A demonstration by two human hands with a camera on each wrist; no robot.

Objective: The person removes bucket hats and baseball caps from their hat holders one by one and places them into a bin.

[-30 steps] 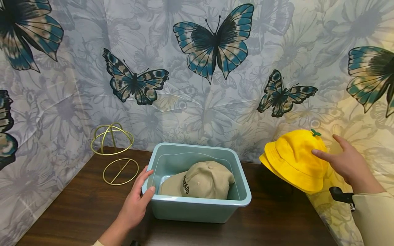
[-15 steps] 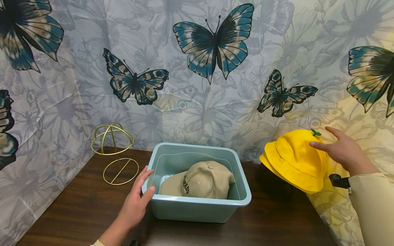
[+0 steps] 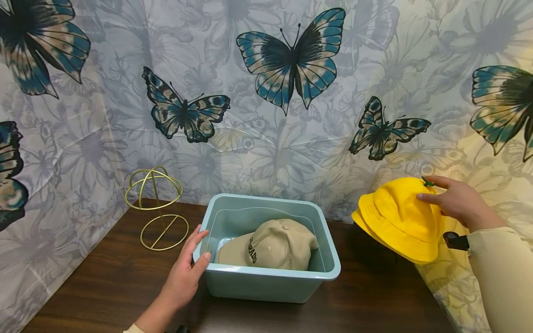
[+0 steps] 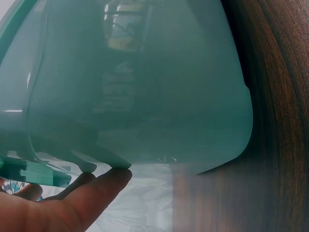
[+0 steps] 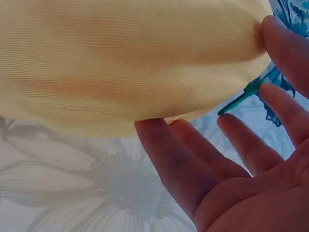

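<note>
In the head view, my left hand (image 3: 183,273) rests on the left front corner of a light blue plastic bin (image 3: 270,273), thumb and fingertips on its rim. Its fingers touch the bin's outer wall (image 4: 145,96) in the left wrist view. Inside the bin lies a beige baseball cap (image 3: 279,245) with dark lettering, brim toward the left. At the right, a yellow bucket hat (image 3: 399,217) with a green sprout (image 3: 427,182) on top sits tilted; whatever bears it is hidden. My right hand (image 3: 460,201) touches its crown, fingers spread and loosely bent in the right wrist view.
A gold wire hat stand (image 3: 154,208) stands bare at the left back of the dark wood table (image 3: 104,286). Behind everything hangs a butterfly-printed cloth (image 3: 275,152), which also runs along both sides.
My right hand has moved left and come onto the yellow hat's crown near the sprout. My left hand stays on the bin. The view has shifted very slightly.
</note>
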